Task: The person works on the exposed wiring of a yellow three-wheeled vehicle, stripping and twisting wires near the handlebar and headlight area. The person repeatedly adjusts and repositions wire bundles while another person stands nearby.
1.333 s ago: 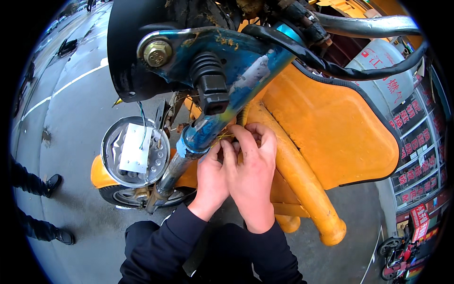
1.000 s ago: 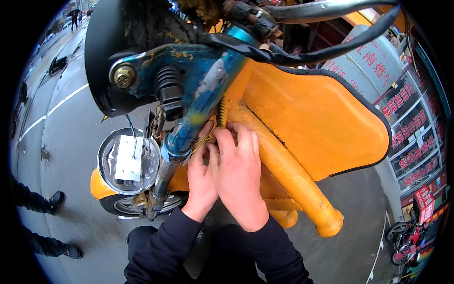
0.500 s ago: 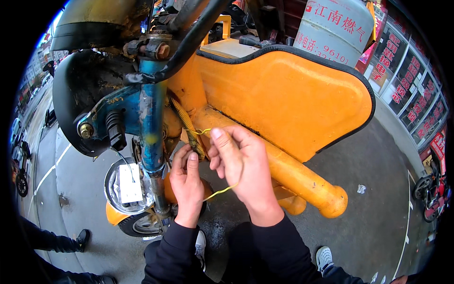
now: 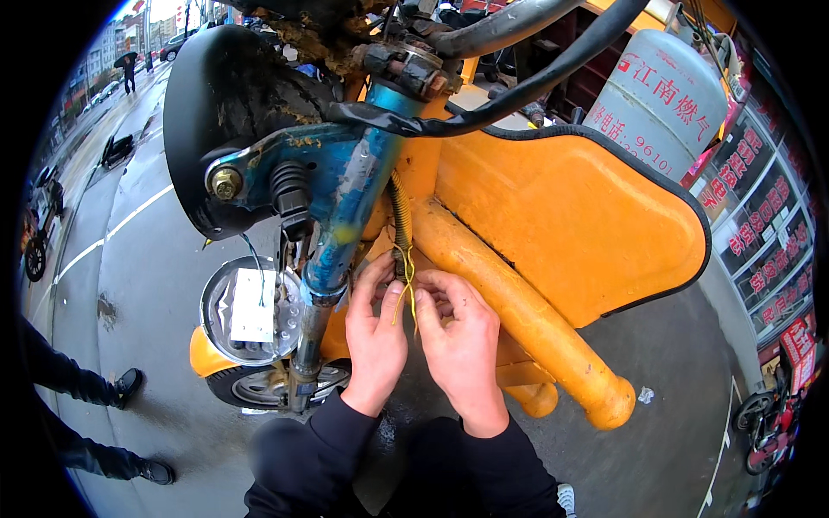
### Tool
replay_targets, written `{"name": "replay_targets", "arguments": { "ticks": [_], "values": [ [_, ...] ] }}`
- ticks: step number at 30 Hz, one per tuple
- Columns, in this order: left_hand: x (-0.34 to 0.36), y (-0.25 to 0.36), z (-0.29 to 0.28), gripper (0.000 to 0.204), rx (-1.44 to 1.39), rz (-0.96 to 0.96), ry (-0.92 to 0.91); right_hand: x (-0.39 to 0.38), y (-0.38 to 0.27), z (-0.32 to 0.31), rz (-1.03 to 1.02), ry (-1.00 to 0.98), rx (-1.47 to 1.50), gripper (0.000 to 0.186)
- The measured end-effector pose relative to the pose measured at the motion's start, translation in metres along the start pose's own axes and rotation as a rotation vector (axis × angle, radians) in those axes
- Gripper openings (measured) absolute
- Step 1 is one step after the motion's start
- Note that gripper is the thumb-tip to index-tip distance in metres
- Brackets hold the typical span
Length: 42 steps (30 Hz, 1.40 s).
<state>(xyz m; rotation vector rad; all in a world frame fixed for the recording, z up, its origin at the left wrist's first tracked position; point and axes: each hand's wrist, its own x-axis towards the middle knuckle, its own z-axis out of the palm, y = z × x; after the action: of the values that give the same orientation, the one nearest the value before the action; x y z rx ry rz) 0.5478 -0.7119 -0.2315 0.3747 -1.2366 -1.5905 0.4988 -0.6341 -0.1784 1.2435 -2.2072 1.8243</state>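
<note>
And right at the fingers (image 4: 370, 278) of the left hand (image 4: 378, 341), a thin yellow wire (image 4: 408, 269) is being pinched near the thumb! Just opposite, the right hand (image 4: 462, 332) is being held close, its fingers curled inward and the thumb pointing at the wire; whether the wire is being gripped on that side cannot quite be told, as the contact is being hidden by the knuckles. The wire itself is lying between the two sets of fingers, being crossed over itself just above them, with two loose ends hanging down.

Directly above the fingers, a yellowish corrugated sleeve (image 4: 401, 211) is running down, its darker lower end being met by the wire. Up and to the left of them, a scuffed blue tube (image 4: 352, 177) is slanting past; lower left, a round lamp (image 4: 220, 318) is being seen with a white plate (image 4: 253, 305) across it, over a wheel (image 4: 246, 388). To the right of the fingers, a thick orange pipe (image 4: 527, 315) is sloping away, with a broad orange panel (image 4: 587, 211) rising behind. Farther up and right, a grey cylinder (image 4: 656, 108) is standing well apart.
</note>
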Motion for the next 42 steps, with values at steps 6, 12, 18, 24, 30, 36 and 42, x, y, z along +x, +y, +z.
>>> {"name": "replay_targets", "arguments": {
  "ticks": [6,12,18,24,30,36,42],
  "values": [
    [0.002,-0.005,-0.009,0.033,0.177,0.169,-0.111,0.013,0.005,0.012,-0.115,0.011,-0.108,0.033],
    [0.005,-0.002,-0.015,0.04,0.303,0.179,-0.175,0.022,0.021,0.029,-0.286,0.154,-0.388,0.041],
    [0.006,0.007,-0.016,0.035,0.455,0.294,-0.15,0.025,0.014,0.021,-0.043,0.073,-0.143,0.021],
    [0.01,0.012,-0.016,0.033,0.499,0.097,-0.153,0.03,0.004,0.007,0.198,0.021,0.136,0.02],
    [0.01,0.001,-0.005,0.028,0.468,0.109,-0.02,0.028,0.005,0.006,0.145,0.02,0.023,0.02],
    [0.006,-0.004,0.006,0.019,0.525,0.292,0.16,0.029,0.004,0.004,0.166,-0.025,0.082,0.019],
    [0.008,-0.002,0.007,0.01,0.466,0.218,0.115,0.029,0.017,0.007,0.045,0.061,0.057,0.017]
  ]
}}
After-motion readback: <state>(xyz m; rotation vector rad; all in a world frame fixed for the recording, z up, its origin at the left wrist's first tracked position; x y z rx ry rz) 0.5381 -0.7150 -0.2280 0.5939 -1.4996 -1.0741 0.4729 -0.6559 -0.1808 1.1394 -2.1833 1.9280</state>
